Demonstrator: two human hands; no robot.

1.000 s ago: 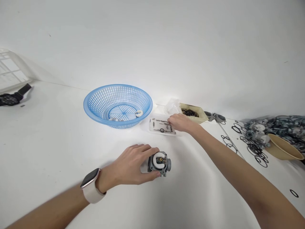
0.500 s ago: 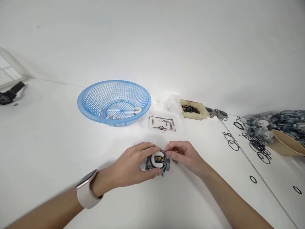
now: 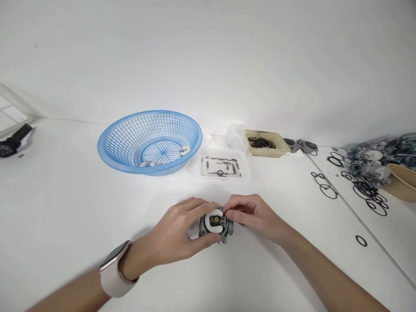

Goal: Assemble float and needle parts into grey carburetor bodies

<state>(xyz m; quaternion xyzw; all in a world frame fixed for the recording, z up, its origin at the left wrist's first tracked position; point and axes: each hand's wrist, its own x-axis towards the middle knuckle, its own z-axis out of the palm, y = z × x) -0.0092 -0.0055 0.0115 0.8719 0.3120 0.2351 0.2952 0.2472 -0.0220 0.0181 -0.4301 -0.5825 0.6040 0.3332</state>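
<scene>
A grey metal carburetor [image 3: 230, 227] rests on the white table, its open side facing up. The white C-shaped float [image 3: 208, 222] sits in it around a brass jet [image 3: 216, 219]. From the left, my left hand [image 3: 186, 227] grips the carburetor between thumb and fingers. At the upper right edge of the carburetor, my right hand [image 3: 248, 214] is closed in a pinch beside the float's hinge end. What lies between those fingertips is too small and too covered to name.
Behind the hands stand a blue basket [image 3: 102, 149] with white floats, a clear tray [image 3: 245, 171] of small metal parts, and a yellowish box [image 3: 282, 151] of black rings. Black O-rings [image 3: 328, 190] and a pile of carburetors [image 3: 370, 167] lie at right. A black wristwatch [image 3: 13, 142] lies far left.
The camera view has shifted slightly, so the background things sit differently in the picture. Both hands keep their places at the carburetor, with the right fingertips still pinched at its edge.
</scene>
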